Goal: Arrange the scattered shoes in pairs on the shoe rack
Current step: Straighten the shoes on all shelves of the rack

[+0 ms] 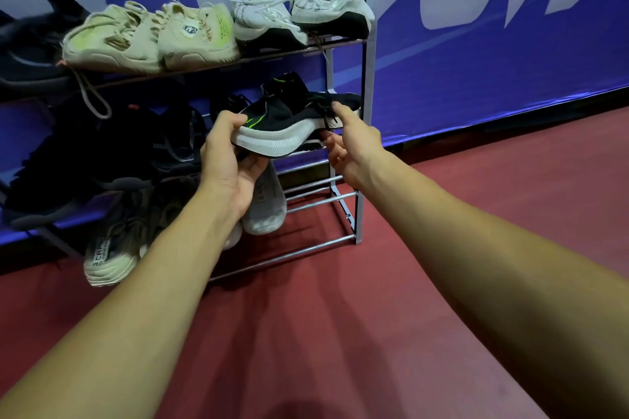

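A black sneaker with green marks and a white sole hangs at the right end of the middle shelf of the metal shoe rack. My left hand grips its heel from below. My right hand holds its toe end, thumb on top. On the top shelf sit a beige pair and a white knit pair. Dark shoes fill the middle shelf's left part. On the bottom shelf lie a brown-beige sneaker and a grey-white shoe.
A blue banner wall stands right behind the rack. Red floor spreads in front and to the right. More black shoes sit at the far left of the top shelf. Bare rods show at the bottom shelf's right end.
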`<state>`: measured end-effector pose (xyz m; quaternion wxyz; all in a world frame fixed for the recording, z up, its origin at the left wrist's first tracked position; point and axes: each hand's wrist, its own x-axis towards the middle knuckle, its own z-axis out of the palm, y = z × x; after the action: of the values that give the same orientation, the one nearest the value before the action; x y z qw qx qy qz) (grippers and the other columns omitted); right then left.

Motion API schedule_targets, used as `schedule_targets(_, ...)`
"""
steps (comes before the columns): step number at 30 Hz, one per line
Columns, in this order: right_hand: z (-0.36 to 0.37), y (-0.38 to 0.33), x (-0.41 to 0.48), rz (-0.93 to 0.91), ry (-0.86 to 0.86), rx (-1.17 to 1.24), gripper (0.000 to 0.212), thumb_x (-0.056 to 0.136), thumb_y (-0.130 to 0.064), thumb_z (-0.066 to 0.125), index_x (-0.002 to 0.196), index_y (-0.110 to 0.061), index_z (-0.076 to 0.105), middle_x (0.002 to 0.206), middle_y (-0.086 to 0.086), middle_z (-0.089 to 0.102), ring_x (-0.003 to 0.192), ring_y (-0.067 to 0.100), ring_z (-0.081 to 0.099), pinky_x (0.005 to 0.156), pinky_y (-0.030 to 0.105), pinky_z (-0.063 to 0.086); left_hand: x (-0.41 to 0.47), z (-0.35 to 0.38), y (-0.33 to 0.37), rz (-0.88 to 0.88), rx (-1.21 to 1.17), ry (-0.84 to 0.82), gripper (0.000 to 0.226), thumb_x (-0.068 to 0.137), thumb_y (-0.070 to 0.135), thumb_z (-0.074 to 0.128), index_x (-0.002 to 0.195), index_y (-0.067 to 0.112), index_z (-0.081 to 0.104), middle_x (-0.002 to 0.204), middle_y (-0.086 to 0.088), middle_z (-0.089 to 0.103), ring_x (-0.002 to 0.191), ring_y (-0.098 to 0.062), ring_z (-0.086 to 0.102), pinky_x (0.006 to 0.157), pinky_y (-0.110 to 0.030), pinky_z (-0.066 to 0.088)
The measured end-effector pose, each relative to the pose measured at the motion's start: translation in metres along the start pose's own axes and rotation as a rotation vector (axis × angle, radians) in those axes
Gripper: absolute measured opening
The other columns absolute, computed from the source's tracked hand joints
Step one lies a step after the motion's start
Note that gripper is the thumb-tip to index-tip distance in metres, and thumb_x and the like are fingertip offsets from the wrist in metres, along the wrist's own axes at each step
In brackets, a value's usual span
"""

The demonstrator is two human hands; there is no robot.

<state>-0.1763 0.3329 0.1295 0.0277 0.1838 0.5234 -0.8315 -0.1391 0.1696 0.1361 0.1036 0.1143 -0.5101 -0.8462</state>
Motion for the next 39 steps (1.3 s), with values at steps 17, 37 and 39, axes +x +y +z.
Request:
schedule_targets(17, 0.025, 0.012, -0.004, 0.021, 0.053, 0.118, 0.021, 0.084, -0.028, 0.07, 0.083, -0.012, 0.055, 0.081, 0.012, 0.068, 0.045, 0.009, 0.041, 0.038, 0.02, 0.031, -0.016, 0.01, 0.0, -0.002, -0.297, 0.0, 0.047, 0.08, 0.062, 0.07, 0.107, 0.024, 0.066, 0.093, 0.001, 0.071, 0.085, -0.013, 0.064, 0.077, -0.026, 0.048)
schedule_targets(37, 0.007, 0.03, -0.009, -0.232, -0.24, -0.077, 0.029, 0.082, -0.035, 0.078, 0.097, -0.018, 0.06, 0.087, -0.004, 0.076, 0.056, 0.006, 0.052, 0.051, 0.019, 0.041, -0.015, 0.025, -0.017, -0.146, -0.228, 0.058, 0.028, 0.09, 0.036, 0.069, 0.113, 0.021, 0.068, 0.119, -0.001, 0.073, 0.103, -0.015, 0.067, 0.075, -0.024, 0.046)
schedule_targets(39, 0.004, 0.035, -0.009, -0.243, -0.283, -0.112, 0.026, 0.083, -0.036, 0.077, 0.096, -0.021, 0.061, 0.09, -0.002, 0.075, 0.055, 0.005, 0.052, 0.055, 0.021, 0.04, -0.012, 0.03, -0.015, -0.166, -0.29, 0.093, 0.037, 0.093, 0.037, 0.066, 0.126, 0.021, 0.064, 0.127, -0.004, 0.07, 0.11, -0.017, 0.066, 0.072, -0.022, 0.047)
